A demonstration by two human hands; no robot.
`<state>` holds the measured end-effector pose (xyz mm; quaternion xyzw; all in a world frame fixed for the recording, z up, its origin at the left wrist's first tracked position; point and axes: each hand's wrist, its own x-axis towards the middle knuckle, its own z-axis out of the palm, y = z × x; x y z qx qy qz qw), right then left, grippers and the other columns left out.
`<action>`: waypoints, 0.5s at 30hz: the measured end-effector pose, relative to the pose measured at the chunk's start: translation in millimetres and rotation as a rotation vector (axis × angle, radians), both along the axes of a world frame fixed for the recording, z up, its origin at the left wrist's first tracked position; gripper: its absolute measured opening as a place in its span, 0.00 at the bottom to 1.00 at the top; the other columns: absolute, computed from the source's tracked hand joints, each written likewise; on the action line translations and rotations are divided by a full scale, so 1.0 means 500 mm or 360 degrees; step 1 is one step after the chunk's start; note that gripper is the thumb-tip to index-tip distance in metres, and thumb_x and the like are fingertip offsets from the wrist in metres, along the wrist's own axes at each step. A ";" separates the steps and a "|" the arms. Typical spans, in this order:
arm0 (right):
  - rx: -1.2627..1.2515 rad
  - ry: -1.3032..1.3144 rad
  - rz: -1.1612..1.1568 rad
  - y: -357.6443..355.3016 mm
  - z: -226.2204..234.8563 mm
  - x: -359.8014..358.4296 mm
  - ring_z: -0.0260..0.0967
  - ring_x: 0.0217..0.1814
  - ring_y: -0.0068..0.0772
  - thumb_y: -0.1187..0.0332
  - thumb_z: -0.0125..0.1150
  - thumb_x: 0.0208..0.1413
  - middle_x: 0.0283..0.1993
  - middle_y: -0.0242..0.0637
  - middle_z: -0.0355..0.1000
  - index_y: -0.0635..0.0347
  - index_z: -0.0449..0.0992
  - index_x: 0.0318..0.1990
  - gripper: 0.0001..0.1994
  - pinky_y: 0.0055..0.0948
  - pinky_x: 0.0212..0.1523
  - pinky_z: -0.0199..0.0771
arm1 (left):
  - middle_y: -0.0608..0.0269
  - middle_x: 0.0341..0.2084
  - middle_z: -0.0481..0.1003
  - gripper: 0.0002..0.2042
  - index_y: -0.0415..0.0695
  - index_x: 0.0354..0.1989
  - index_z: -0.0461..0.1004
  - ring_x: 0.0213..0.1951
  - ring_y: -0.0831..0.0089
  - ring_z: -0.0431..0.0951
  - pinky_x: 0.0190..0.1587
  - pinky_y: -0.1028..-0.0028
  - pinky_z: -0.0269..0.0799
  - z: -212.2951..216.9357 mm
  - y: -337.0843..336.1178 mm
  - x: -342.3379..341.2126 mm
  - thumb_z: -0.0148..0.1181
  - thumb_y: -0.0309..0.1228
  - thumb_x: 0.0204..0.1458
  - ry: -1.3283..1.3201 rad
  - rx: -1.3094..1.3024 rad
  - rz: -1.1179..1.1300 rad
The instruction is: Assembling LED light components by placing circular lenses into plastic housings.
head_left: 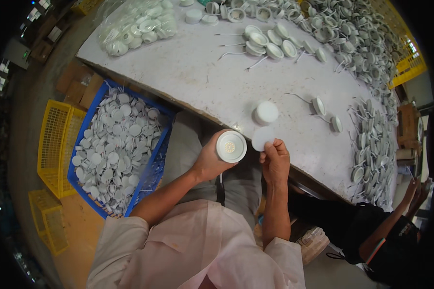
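Note:
My left hand [211, 159] is closed around a round white light housing [231, 146], whose open face is turned up and shows a small pale disc of LED dots in the middle. Between the thumb and fingers of my right hand [276, 161] is a thin white round disc [263, 138], held just right of the housing and apart from it. On the table, beyond that disc, a stack of white discs [266, 112] stands close to the near edge.
Two wired lights [318, 105] lie to the right on the white table [188, 77]. More lights are grouped at the back, with large heaps along the right. A plastic bag [140, 29] of white parts sits far left. A blue crate [101, 96] full of lights stands left; a co-worker [386, 236] is at right.

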<state>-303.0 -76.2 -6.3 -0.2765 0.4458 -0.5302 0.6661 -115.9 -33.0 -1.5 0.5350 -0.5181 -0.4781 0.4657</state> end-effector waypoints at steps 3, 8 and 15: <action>0.0041 0.0126 0.0202 0.025 -0.022 0.019 0.64 0.22 0.17 0.75 0.57 0.54 0.25 0.31 0.69 0.63 0.70 0.36 0.05 0.17 0.22 0.64 | 0.58 0.50 0.69 0.35 0.40 0.58 0.59 0.53 0.70 0.69 0.55 0.71 0.65 -0.004 0.000 -0.001 0.68 0.24 0.39 0.0046 0.0024 -0.0011; 0.0045 0.0353 0.0366 0.043 -0.025 0.049 0.64 0.23 0.15 0.75 0.60 0.51 0.27 0.28 0.69 0.64 0.69 0.38 0.08 0.15 0.22 0.65 | 0.57 0.50 0.68 0.36 0.40 0.60 0.55 0.53 0.69 0.68 0.55 0.71 0.63 -0.027 0.004 0.002 0.66 0.24 0.40 0.0037 0.0082 -0.0098; -0.0012 0.0358 0.0389 0.045 -0.033 0.060 0.65 0.25 0.15 0.76 0.63 0.50 0.30 0.28 0.68 0.62 0.68 0.41 0.12 0.14 0.22 0.67 | 0.53 0.48 0.67 0.36 0.41 0.62 0.52 0.51 0.67 0.68 0.54 0.70 0.64 -0.045 0.007 0.015 0.63 0.30 0.44 0.0348 0.0011 -0.0280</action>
